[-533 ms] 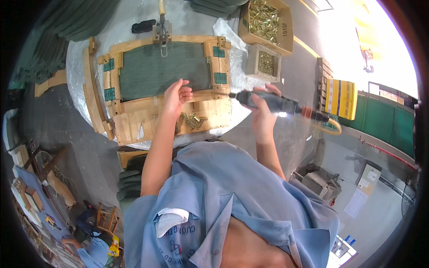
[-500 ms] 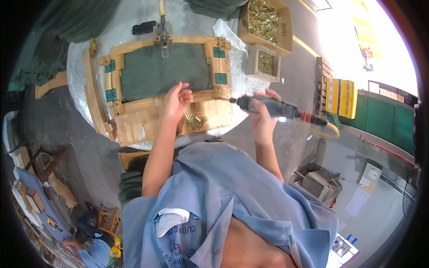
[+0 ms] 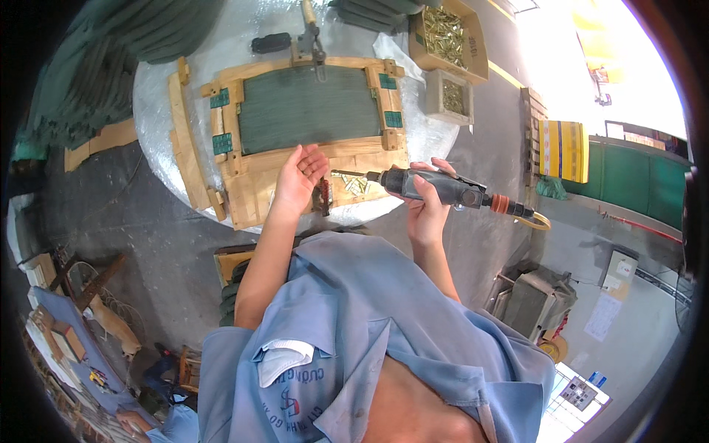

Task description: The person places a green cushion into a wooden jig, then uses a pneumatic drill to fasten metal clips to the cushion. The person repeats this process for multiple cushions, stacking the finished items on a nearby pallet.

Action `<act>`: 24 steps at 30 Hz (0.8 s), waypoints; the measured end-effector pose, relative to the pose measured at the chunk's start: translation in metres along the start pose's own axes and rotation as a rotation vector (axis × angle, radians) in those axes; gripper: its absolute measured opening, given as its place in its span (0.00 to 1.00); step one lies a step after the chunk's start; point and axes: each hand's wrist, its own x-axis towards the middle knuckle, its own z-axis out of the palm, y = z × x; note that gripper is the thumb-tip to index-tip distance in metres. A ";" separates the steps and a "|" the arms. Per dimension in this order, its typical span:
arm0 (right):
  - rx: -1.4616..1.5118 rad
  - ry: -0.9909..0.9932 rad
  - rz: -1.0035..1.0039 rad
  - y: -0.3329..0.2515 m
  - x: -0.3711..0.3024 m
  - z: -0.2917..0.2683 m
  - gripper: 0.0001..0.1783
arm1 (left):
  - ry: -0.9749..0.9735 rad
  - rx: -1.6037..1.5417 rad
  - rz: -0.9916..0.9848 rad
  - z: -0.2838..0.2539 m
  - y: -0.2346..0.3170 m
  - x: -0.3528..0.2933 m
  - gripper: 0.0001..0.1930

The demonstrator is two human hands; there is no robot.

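Note:
My right hand [image 3: 430, 210] grips a dark, inline air screwdriver [image 3: 443, 187] with an orange-red collar and a yellow hose at its back end. Its long bit points left, above the near edge of a wooden board. Close to the bit's tip, my left hand [image 3: 301, 179] is palm up with its fingers stretched; I make out nothing in it. Beneath the bit lies a small pile of brass-coloured fasteners [image 3: 357, 186]. Beyond both hands, a wooden jig frame [image 3: 292, 159] surrounds a dark green panel [image 3: 310, 111], with green pieces at its side rails.
A toggle clamp [image 3: 314, 44] stands at the frame's far edge, beside a black object [image 3: 271, 43]. A cardboard box [image 3: 478, 55] and a smaller bin [image 3: 432, 103] of fasteners sit at the far right. Curved wooden strips [image 3: 185, 140] lie left. Another person's blue sleeve [image 3: 179, 422] shows lower left.
The screwdriver has come away from the frame's near right corner, its bit now beside my left hand. My left hand has turned more open. The whole table has shifted rightward in view.

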 end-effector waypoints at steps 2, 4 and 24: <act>-0.010 0.006 0.005 0.003 -0.011 0.011 0.36 | -0.051 -0.057 0.012 -0.009 0.015 -0.010 0.22; -0.049 0.015 -0.025 0.008 -0.014 0.017 0.35 | -0.050 -0.068 0.033 -0.026 0.024 -0.014 0.22; -0.528 -0.118 -0.423 0.055 0.268 0.034 0.28 | 0.188 -0.102 0.113 -0.110 0.043 -0.046 0.17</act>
